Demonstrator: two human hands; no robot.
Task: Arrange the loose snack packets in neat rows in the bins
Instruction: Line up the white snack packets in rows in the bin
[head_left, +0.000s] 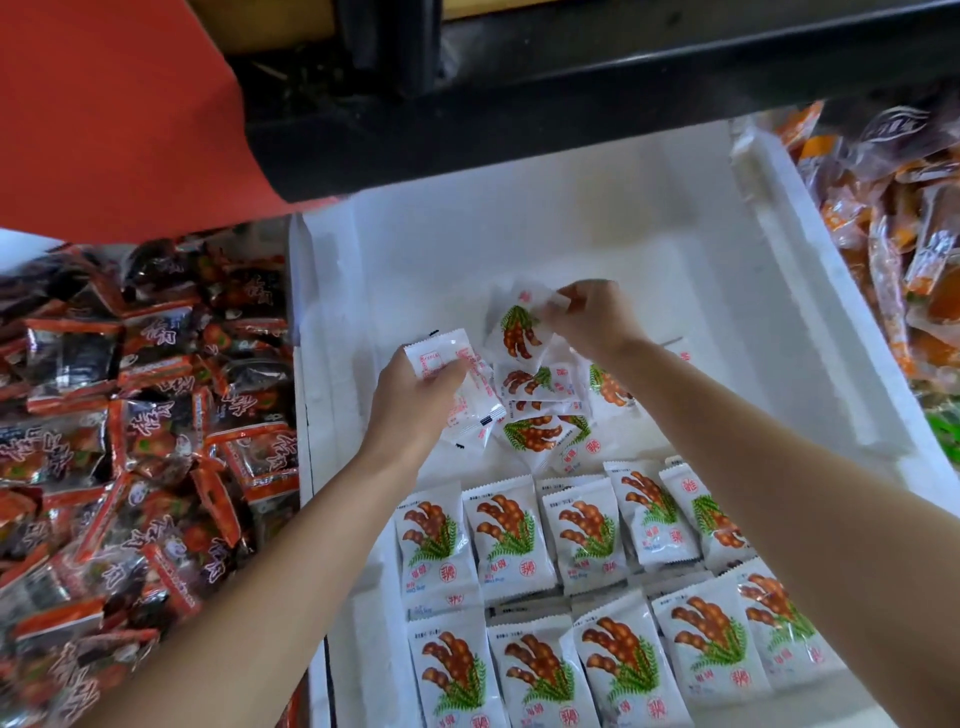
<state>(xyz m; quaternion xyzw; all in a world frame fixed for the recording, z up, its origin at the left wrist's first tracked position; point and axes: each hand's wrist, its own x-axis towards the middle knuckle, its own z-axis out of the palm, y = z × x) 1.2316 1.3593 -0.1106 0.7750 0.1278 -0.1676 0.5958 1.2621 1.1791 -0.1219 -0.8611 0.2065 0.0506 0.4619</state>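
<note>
Glossy crimped packets (509, 530) row the foam bin (519, 218); left fingers (442, 375) and right fingers (569, 299) pinch loose packets (519, 335).

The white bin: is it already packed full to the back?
No, the white bin is bare at the far end, with neat rows only at the near end.

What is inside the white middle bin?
The white bin holds two neat rows of packets near the person and a loose pile beyond them. The left hand and right hand each grip packets. The arms hide part of the rows.
</note>
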